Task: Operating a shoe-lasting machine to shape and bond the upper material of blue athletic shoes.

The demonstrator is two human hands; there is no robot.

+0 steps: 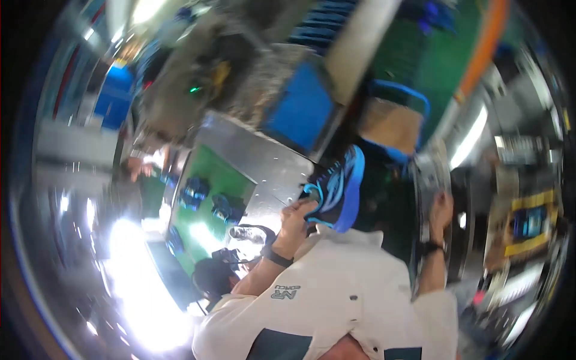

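Evidently, the left hand [292,222] clamps its grip on a blue-black shoe [339,198], best kept off the right corner of the bench [273,171], the right hand [442,210] showing no readable grip.

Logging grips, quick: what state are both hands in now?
Left hand: closed, holding a black-and-blue sports shoe.
Right hand: too blurred; open or closed cannot be told.

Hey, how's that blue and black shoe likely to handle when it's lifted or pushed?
The shoe is probably fairly light, as the left hand alone holds it near its opening. Its thick sole should likely resist bending, while the soft-looking upper may give when squeezed.
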